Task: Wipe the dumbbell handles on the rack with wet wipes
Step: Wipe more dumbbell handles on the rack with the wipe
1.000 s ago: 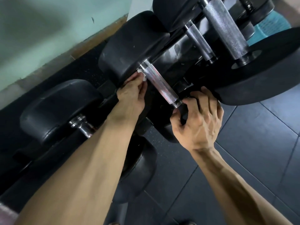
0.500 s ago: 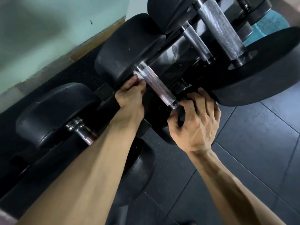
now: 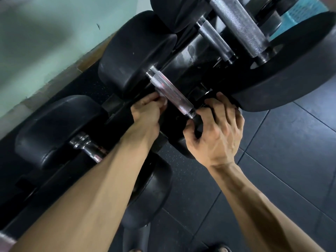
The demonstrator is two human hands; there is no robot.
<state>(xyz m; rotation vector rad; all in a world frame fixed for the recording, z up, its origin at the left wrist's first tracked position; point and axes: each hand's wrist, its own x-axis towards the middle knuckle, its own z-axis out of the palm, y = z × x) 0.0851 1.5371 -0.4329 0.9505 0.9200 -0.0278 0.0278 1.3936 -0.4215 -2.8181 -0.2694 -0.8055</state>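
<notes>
Knurled shiny metal handle [image 3: 171, 92], matt black rubber heads [image 3: 134, 53].

Knurled steel dumbbell handle [image 3: 171, 93] is lying tilted on the black rack [image 3: 183, 64], white wet wipe [image 3: 162, 100] pressing against its left side.

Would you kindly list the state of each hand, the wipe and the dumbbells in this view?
left hand: fingers curled, pinching a wet wipe against the handle's underside.
wet wipe: mostly hidden in the fingers, a white edge showing.
middle dumbbell handle: on the rack, shiny, touched by the wipe.
right hand: gripping the near dumbbell head.
lower dumbbell: racked, untouched.
upper dumbbells: racked, untouched.
</notes>
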